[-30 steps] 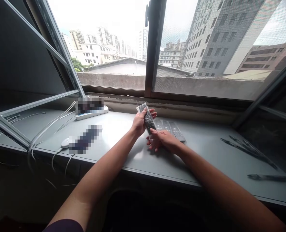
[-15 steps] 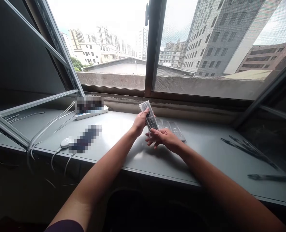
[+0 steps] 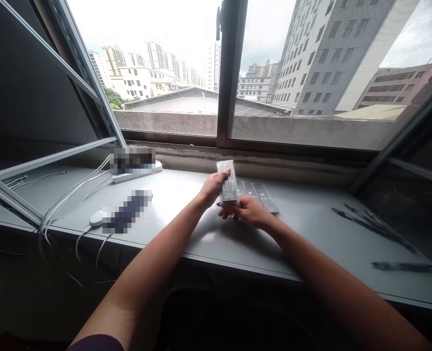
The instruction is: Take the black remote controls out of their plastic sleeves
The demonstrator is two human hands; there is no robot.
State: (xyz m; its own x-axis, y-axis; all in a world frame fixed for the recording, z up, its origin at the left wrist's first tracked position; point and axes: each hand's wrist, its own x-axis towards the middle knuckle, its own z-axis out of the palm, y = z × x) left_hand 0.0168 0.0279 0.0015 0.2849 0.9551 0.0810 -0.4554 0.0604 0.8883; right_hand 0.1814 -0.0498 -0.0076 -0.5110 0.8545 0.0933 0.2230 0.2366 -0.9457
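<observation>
A dark remote control (image 3: 229, 187) in a clear plastic sleeve stands tilted above the table, its button side facing me. My left hand (image 3: 213, 188) grips its upper left side, the thumb lying across the front. At the lower end my right hand (image 3: 247, 210) is closed on the sleeve's edge, with the fingers curled underneath and partly hidden. Just behind and to the right, several more wrapped remote controls (image 3: 265, 197) lie side by side on the grey table (image 3: 303, 234), partly covered by my hands.
On the left stand a white power strip (image 3: 137, 171) and a blurred-out object (image 3: 128, 212), with white cables (image 3: 60, 195) trailing over the table edge. Pens (image 3: 402, 266) and thin dark sticks (image 3: 372, 226) lie at right. A metal frame (image 3: 55, 151) rises at left; a window is behind.
The remote control has turned more upright and its face now catches more light. My right hand has closed in at its lower end. The view has shifted slightly.
</observation>
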